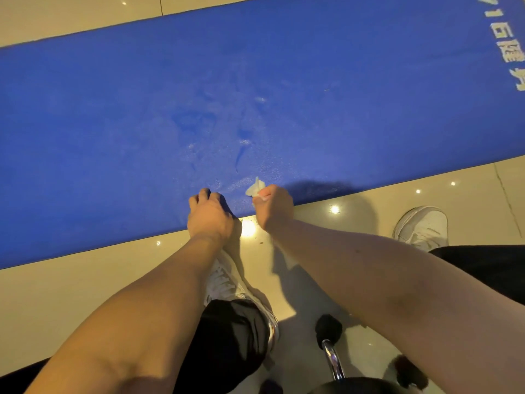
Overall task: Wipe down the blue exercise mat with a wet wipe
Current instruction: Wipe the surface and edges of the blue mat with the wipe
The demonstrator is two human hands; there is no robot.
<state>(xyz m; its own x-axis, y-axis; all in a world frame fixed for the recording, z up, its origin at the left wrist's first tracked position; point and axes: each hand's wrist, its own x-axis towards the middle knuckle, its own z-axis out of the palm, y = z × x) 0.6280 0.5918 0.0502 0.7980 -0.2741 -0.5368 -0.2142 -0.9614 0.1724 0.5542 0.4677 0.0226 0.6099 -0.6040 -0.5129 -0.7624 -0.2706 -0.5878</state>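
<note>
Fingers (265, 193) of my right hand (275, 207) curl tight round a crumpled white wet wipe (255, 188), held against the blue exercise mat (113, 123) just inside its near edge. My left hand (209, 216) rests near it, with fingers bent onto the mat and holding nothing. The mat lies flat on the tiled floor (85, 280).
</note>
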